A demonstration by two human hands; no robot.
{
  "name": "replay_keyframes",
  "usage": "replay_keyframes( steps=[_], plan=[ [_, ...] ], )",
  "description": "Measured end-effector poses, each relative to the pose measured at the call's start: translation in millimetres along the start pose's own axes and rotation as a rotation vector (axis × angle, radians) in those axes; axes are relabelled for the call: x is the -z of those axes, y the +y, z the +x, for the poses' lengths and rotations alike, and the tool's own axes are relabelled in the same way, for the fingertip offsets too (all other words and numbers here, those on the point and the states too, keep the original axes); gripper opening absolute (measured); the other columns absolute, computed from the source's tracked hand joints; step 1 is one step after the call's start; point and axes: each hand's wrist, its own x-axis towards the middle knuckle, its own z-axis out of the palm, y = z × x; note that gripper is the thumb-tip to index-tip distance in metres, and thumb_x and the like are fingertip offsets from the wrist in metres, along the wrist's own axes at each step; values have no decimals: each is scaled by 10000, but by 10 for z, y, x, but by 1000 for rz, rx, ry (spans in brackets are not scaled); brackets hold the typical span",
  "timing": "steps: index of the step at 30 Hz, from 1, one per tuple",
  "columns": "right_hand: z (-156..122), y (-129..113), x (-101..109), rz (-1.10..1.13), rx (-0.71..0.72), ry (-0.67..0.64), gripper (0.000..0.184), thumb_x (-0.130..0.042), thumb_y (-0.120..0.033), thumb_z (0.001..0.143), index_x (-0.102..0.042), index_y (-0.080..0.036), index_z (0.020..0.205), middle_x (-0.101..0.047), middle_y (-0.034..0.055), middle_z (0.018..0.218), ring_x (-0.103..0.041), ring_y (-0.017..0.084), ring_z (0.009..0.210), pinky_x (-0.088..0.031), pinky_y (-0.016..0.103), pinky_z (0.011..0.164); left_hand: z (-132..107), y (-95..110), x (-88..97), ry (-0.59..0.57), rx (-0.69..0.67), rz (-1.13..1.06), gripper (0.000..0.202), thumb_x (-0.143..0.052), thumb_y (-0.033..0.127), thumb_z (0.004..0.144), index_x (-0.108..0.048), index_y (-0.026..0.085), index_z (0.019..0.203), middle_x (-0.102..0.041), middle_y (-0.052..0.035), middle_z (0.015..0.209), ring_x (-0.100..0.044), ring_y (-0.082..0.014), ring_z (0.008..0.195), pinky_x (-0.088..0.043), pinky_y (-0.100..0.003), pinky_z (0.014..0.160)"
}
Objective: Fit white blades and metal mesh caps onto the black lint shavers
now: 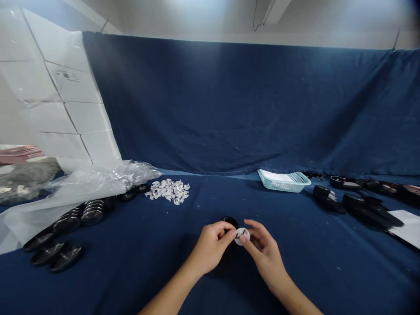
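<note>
In front of me, near the middle of the table, both my hands meet at a small white disc (242, 236) with dark marks on its face. My left hand (215, 245) pinches at the disc's left edge with thumb and forefinger. On the other side, the thumb of my right hand (264, 251) presses the disc's face, its fingers curled behind. Just beyond my left fingers is a black round part (230, 221), half covered by the hand. Whether it touches the disc I cannot tell.
Small white pieces (169, 190) lie heaped left of centre. Stacked black round lids (92, 213) and plastic sheeting (108, 175) are at the left. A pale green basket (284, 183) stands at the back right, with black parts (328, 199) and white paper (407, 226) farther right.
</note>
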Motion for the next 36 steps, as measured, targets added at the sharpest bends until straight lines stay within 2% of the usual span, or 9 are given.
replay_keyframes(
  steps=[3, 10, 17, 25, 32, 36],
  plan=[
    [0, 6, -21, 13, 11, 52, 546, -727, -525, 718, -569, -211, 1137, -708, 56, 864, -653, 216, 780, -490, 329, 738, -4, 6, 2, -4, -4, 4, 313, -527, 420, 881, -690, 154, 907, -417, 36, 604, -347, -108, 564, -259, -229, 534],
    [2, 10, -21, 7, 12, 52, 563, -723, -519, 723, -548, -202, 1154, -719, 74, 891, -664, 230, 803, -490, 363, 775, -8, 5, -2, 6, -3, 12, 283, -529, 392, 882, -686, 161, 923, -408, 40, 602, -352, -108, 565, -259, -234, 540],
    [8, 32, -9, -48, 42, 74, 549, -720, -535, 719, -574, -211, 1138, -718, 56, 848, -661, 227, 774, -495, 350, 737, -6, -12, -10, 0, 3, 7, 313, -523, 420, 887, -686, 156, 934, -426, 34, 606, -359, -108, 566, -262, -234, 538],
    [4, -15, 66, -100, 54, -20, 464, -696, -408, 797, -536, -214, 1187, -724, 58, 901, -660, 221, 848, -484, 338, 802, -7, -13, -22, -1, -5, -1, 302, -521, 408, 889, -684, 156, 918, -433, 33, 612, -354, -107, 569, -259, -230, 535],
    [9, -23, 60, -105, 41, -39, 472, -674, -399, 821, -505, -210, 1219, -722, 58, 905, -659, 217, 846, -482, 341, 806, -4, -23, -20, 11, -10, -12, 295, -529, 407, 889, -684, 156, 909, -434, 35, 613, -351, -105, 573, -265, -234, 544],
    [-4, -25, 53, -102, 34, -64, 501, -665, -404, 828, -486, -214, 1256, -713, 66, 971, -657, 222, 903, -485, 340, 832, 3, -45, -19, 19, -5, -6, 285, -532, 401, 888, -686, 165, 929, -419, 41, 602, -357, -106, 570, -265, -234, 546]
  ],
)
